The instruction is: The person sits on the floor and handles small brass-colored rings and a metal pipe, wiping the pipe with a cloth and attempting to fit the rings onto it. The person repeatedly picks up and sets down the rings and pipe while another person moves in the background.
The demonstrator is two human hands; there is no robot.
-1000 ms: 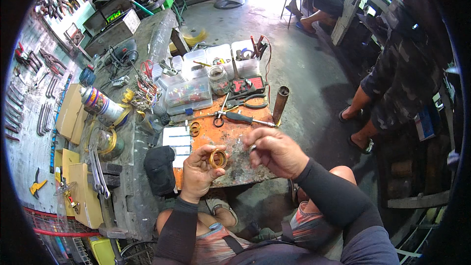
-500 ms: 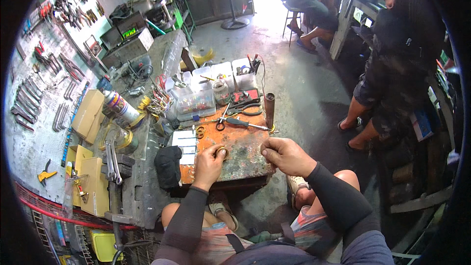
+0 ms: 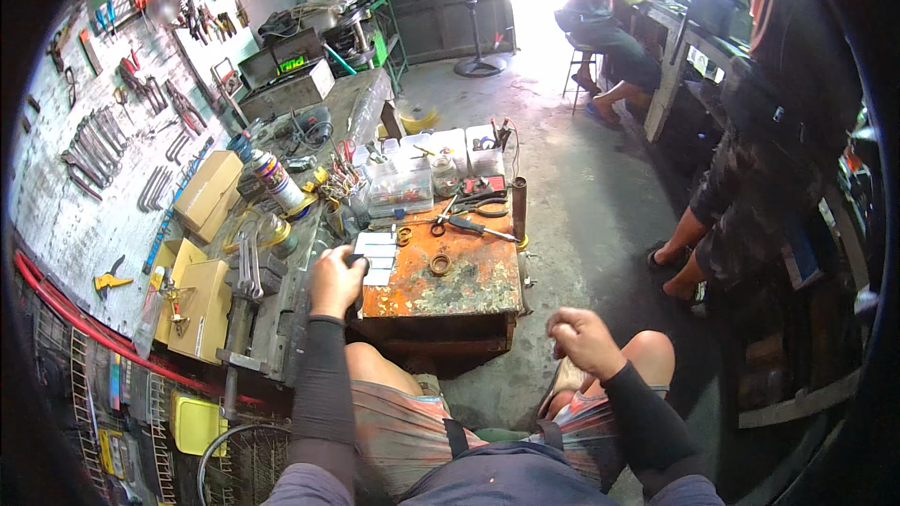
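My left hand (image 3: 336,283) is closed on a soft black cloth item (image 3: 356,267) at the left edge of the small orange worktable (image 3: 422,292); the hand hides most of it. My right hand (image 3: 587,341) is in the air above my right knee, fingers curled in; whatever they may hold is hidden. A brass-coloured ring (image 3: 440,264) lies on the worn tabletop. More rings (image 3: 403,236) sit beside a white sheet with dark lines (image 3: 377,258). Scissors (image 3: 439,225), a screwdriver (image 3: 466,224) and black-handled pliers (image 3: 489,207) lie farther back.
Clear plastic boxes (image 3: 401,191) and a glass jar (image 3: 443,172) stand at the table's back, an upright brown tube (image 3: 519,211) at its right. Left are a bench vise (image 3: 251,272), a spray can (image 3: 279,180) and open cardboard boxes (image 3: 199,305). A person (image 3: 741,150) stands right; another sits farther back.
The ring has left my left hand and lies on the tabletop. That hand has moved left onto the black cloth item. My right hand has drawn back toward my knee. The view has shifted.
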